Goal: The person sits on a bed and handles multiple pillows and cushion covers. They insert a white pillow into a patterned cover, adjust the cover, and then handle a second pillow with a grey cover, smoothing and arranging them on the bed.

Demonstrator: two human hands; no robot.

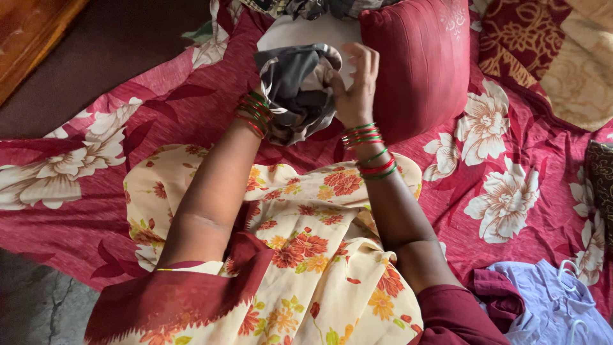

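Note:
I hold a crumpled grey cloth [295,89] up in front of me over a red bed sheet with white flowers [96,128]. My left hand [271,124] is almost wholly buried inside the cloth, with only the wrist and its red and green bangles showing. My right hand [354,86] grips the cloth's right side, fingers spread against it. Both wrists wear red and green bangles. A cream garment with orange flowers [306,243] lies spread under my forearms.
A red cushion [418,64] stands just right of my hands, with a white item [306,32] behind the cloth. A lilac garment [555,306] lies at the lower right. A patterned maroon and cream blanket [562,51] is at the upper right. Dark floor and a wooden edge [32,32] are at the upper left.

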